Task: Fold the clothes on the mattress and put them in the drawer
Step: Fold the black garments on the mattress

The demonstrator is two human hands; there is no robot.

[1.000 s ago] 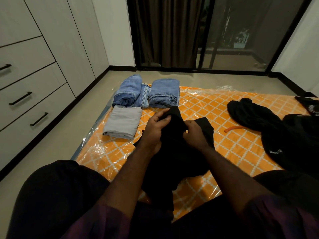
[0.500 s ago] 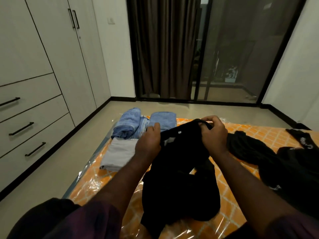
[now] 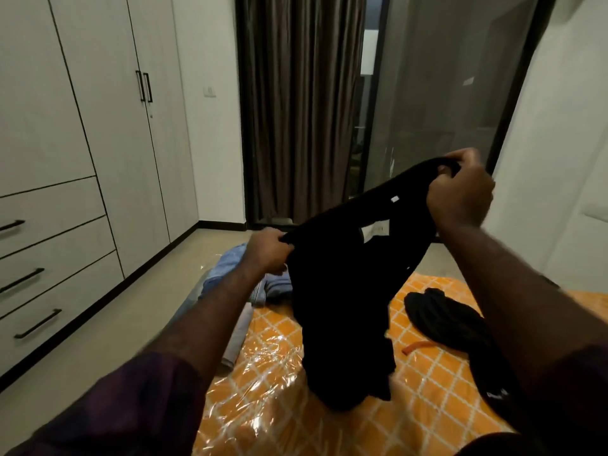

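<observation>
A black garment (image 3: 342, 291) hangs in the air over the orange-patterned mattress (image 3: 273, 396), its lower end resting on the plastic cover. My left hand (image 3: 268, 253) grips one upper edge of it. My right hand (image 3: 460, 192) grips the other edge, held higher and further right. Folded blue jeans (image 3: 227, 268) and a folded grey cloth (image 3: 238, 337) lie behind my left arm, partly hidden. A heap of black clothes (image 3: 441, 317) lies unfolded on the right of the mattress.
A white wardrobe with three closed drawers (image 3: 52, 258) and black handles lines the left wall. Bare floor runs between it and the mattress. A dark curtain (image 3: 299, 106) and glass sliding door (image 3: 441, 93) stand ahead. A small orange strip (image 3: 416, 347) lies on the mattress.
Both hands have lifted the black garment up off the mattress and spread apart, the right hand rising higher. The camera has tilted upward.
</observation>
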